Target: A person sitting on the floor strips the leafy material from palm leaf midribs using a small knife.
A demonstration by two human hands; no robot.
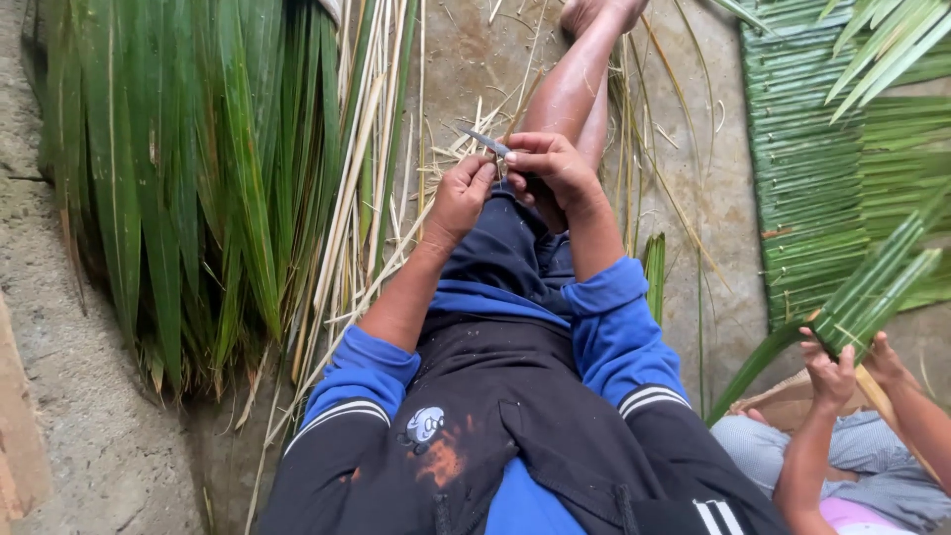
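Bare concrete floor (475,59) is littered with dry strips beside piled palm leaves (188,168). Over the knee, a small knife (485,142) is gripped by the right hand (555,168); the left hand (458,198) is clenched on a thin strip (369,282). Cleaner trimming would likely be had with the strip kept taut and the blade angled away from the leg.

Green palm leaves (188,178), blue-black sleeves (614,327), possibly grey knife blade (485,142)

A big pile of long green leaves (188,178) lies on the left. A flat woven leaf mat (812,178) lies on the right. Another person's hands (842,362) hold green leaves there.
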